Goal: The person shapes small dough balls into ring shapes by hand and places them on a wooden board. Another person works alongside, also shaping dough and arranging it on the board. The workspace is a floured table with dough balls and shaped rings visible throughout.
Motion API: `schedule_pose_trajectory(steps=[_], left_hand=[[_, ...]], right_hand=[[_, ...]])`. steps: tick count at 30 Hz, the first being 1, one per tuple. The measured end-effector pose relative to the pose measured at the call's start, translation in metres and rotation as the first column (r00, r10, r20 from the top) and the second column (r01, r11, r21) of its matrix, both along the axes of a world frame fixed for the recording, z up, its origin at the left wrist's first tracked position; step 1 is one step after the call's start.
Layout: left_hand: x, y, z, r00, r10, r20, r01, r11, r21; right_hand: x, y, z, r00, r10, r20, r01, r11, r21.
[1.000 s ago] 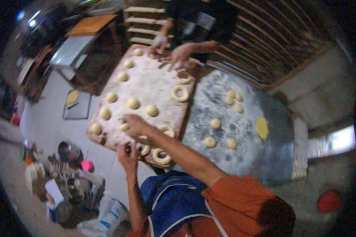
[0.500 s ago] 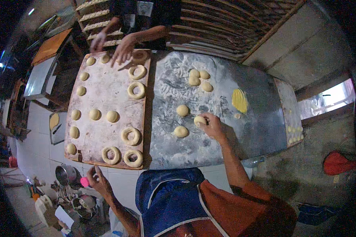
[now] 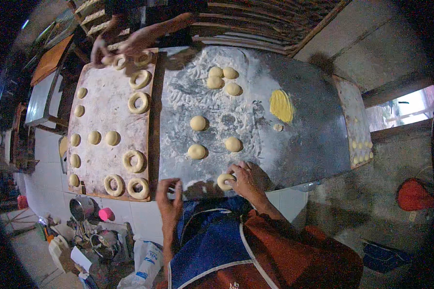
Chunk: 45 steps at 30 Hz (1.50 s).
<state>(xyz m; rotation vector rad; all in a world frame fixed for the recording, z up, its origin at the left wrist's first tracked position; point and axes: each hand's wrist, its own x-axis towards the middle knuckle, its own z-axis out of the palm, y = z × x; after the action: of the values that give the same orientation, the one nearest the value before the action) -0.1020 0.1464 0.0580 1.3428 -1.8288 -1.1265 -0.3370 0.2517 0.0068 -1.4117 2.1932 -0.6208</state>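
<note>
Near the table's front edge, my right hand [image 3: 245, 181] is closed on a piece of dough [image 3: 223, 181], with fingertips at its middle; whether a hole goes through I cannot tell. Beside it on the left, my left hand [image 3: 170, 197] is raised at the edge with fingers apart and nothing in them. Beyond my hands, smooth dough balls lie on the floured metal table: one ball [image 3: 233, 144] straight ahead, another [image 3: 196, 151] to its left, and a third [image 3: 197, 123] farther back.
A wooden board [image 3: 101, 161] at the left carries dough rings [image 3: 133, 161] and balls [image 3: 112, 138]. A co-worker's hands [image 3: 125, 50] work at its far end. Several balls [image 3: 216, 73] cluster farther back, with a yellow smear [image 3: 281, 106] to their right. Pots [image 3: 82, 207] stand below left.
My right hand has brought the dough toward the table's near edge, uncovering a ball. My left hand has moved right, from beside the board to the metal table's edge. The view has shifted.
</note>
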Motion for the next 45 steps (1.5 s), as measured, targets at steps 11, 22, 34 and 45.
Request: schedule_pose_trajectory(steps=[11, 22, 34, 45], left_hand=[[-0.08, 0.034, -0.024, 0.94, -0.09, -0.329, 0.246, 0.847, 0.471], [-0.09, 0.034, -0.012, 0.897, 0.037, -0.441, 0.201, 0.854, 0.481], [-0.081, 0.014, -0.025, 0.889, 0.241, -0.39, 0.017, 0.832, 0.554], [-0.083, -0.017, -0.048, 0.978, -0.077, -0.192, 0.106, 0.983, 0.148]], right_hand=[[-0.004, -0.006, 0.004, 0.71, 0.005, 0.704, 0.203, 0.956, -0.212], [-0.02, -0.005, 0.034, 0.252, 0.121, 0.96, -0.07, 0.992, -0.106], [0.012, -0.028, 0.023, 0.258, -0.074, 0.963, 0.224, 0.974, 0.015], [0.035, -0.048, -0.042, 0.9, 0.039, 0.434, 0.083, 0.962, -0.259]])
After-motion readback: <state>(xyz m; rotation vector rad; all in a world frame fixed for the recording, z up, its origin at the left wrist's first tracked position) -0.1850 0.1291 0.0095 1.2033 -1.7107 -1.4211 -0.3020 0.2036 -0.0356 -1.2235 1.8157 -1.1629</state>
